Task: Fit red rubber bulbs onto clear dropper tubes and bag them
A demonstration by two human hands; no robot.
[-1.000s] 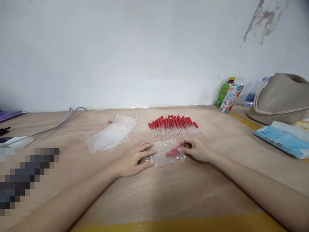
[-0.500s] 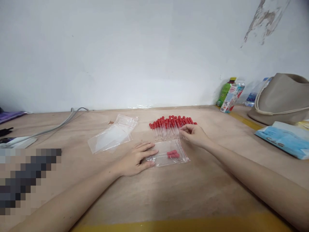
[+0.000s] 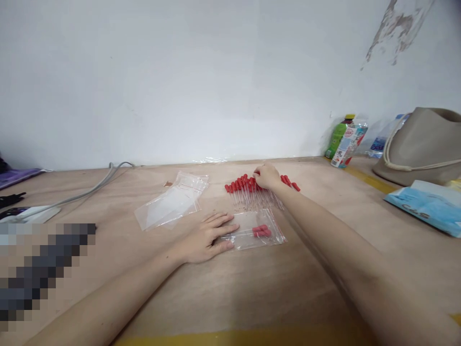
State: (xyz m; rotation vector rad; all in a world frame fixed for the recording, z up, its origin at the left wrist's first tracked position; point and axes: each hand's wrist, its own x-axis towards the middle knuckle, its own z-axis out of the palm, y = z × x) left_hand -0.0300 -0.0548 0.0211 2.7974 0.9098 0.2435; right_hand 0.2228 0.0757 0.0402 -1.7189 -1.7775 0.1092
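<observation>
My left hand [image 3: 209, 239] lies flat, fingers spread, on the left end of a clear zip bag [image 3: 245, 245]. Inside that bag are a few droppers with red rubber bulbs [image 3: 262, 230]; their thin stems run toward my fingers. Behind the bag lies a row of many droppers [image 3: 237, 187], red bulbs toward the wall and clear tips toward me. My right hand [image 3: 267, 177] reaches over this row, its fingertips pinched at a red bulb near the middle. The hand and wrist hide part of the row.
Flat zip bags [image 3: 169, 204] overlap to the left of the row. A grey cable [image 3: 95, 183] crosses the table at far left. At the right are a green bottle [image 3: 336, 139], a printed bottle [image 3: 346, 146], a grey bag [image 3: 414, 149] and a blue packet [image 3: 425, 206].
My right hand has moved from the front right of the dropper row, up and left, onto the bulbs. My left hand stays on the bag. The view has shifted slightly.
</observation>
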